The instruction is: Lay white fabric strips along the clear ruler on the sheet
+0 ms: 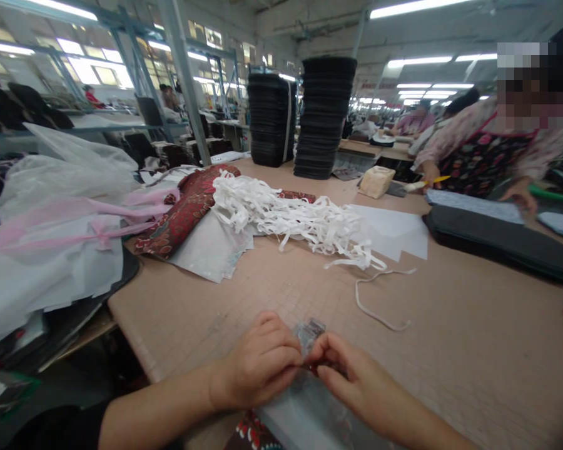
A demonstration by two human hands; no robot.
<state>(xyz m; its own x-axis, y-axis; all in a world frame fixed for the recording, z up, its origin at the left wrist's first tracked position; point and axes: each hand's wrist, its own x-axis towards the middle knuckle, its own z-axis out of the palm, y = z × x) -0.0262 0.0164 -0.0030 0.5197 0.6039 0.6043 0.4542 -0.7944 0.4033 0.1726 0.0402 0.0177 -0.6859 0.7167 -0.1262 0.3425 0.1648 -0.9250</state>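
My left hand and my right hand are close together at the table's near side. Both have their fingers pinched on a piece of patterned fabric with a pale grey back. Its dark red printed face shows below my left wrist. Just beyond the fingertips a small greyish, shiny-looking bit sticks up; I cannot make out whether it belongs to the fabric. My fingers hide the pinched edge. One loose white strip lies curved on the table ahead of my right hand.
A heap of white strips lies ahead on red patterned fabric and pale sheets. Two tall black stacks stand behind. At the right, a co-worker's hand holds a yellow-tipped tool near black panels. Plastic sheeting piles up left.
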